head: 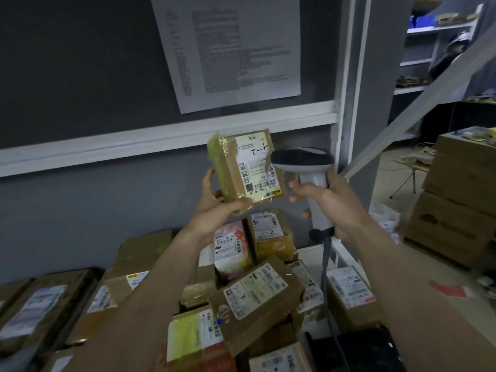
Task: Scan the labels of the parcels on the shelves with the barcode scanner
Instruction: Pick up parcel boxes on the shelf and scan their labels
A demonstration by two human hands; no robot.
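Note:
My left hand (218, 201) grips a small taped cardboard parcel (229, 167) from below and holds it up in front of the shelf. Its white label (259, 167) faces me, upside down, with barcodes showing. My right hand (328, 204) grips the handle of a white and dark barcode scanner (303, 158). The scanner's head sits just right of the parcel, overlapping its right edge and close to the label. A dark cable (326, 269) hangs from the handle's base.
Several labelled cardboard parcels (255, 296) lie piled on the shelf below my arms. A white shelf rail (161, 140) runs behind, with a printed sheet (230, 49) pinned above. A shelf post (346, 103) stands at right, and stacked brown boxes (456, 200) beyond it.

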